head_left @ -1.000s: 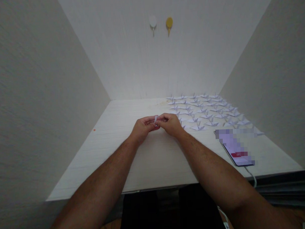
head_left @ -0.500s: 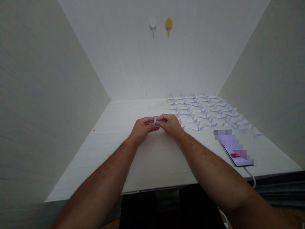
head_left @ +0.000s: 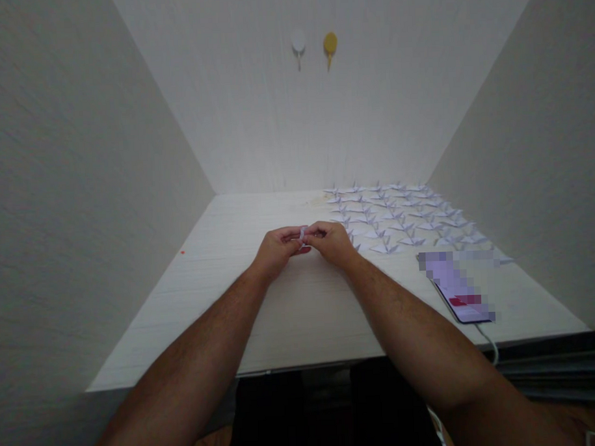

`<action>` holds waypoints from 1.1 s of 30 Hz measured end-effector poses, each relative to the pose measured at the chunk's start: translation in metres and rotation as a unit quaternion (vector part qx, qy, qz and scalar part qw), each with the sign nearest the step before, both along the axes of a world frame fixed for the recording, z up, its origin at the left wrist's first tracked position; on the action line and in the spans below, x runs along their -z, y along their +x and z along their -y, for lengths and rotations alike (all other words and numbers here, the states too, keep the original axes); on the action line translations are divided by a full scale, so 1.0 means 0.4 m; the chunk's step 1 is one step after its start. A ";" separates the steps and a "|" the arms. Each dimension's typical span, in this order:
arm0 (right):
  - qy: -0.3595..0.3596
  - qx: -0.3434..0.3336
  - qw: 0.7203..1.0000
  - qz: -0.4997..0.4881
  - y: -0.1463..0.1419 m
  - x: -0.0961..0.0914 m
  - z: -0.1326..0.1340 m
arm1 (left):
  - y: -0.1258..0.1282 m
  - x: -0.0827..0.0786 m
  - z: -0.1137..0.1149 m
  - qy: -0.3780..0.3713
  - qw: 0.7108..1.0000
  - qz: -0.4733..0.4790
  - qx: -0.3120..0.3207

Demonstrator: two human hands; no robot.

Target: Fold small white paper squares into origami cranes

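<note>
My left hand (head_left: 277, 249) and my right hand (head_left: 333, 242) meet over the middle of the white desk (head_left: 222, 304). Both are closed in a pinch on one small folded piece of white paper (head_left: 303, 234), which shows only as a sliver between the fingertips. Most of that paper is hidden by my fingers. Just to the right of my right hand lie several rows of finished white paper cranes (head_left: 399, 214), flat on the desk.
A phone (head_left: 456, 287) with a lit screen lies at the right front of the desk, its white cable (head_left: 491, 347) running off the front edge. White walls close in on three sides. Two hooks, one white (head_left: 298, 43) and one yellow (head_left: 329, 43), hang on the back wall.
Almost nothing differs. Both hands stay pinched on the small paper in the same spot, with only slight finger movement.
</note>
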State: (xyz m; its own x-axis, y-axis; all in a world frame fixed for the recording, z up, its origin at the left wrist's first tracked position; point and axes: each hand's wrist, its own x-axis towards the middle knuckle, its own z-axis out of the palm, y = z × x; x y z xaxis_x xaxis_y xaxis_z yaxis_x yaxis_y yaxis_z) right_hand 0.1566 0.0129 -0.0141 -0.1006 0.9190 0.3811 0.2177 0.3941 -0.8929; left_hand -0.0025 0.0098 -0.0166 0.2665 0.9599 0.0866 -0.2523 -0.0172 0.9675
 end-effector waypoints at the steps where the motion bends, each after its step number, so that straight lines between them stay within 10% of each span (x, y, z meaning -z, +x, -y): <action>1: 0.001 -0.002 1.000 -0.001 0.000 0.001 0.000 | 0.000 0.000 0.000 -0.001 1.000 0.000 0.001; 33: 0.053 0.096 0.985 0.136 -0.010 -0.001 0.016 | 0.022 -0.011 0.009 0.024 0.997 -0.060 -0.030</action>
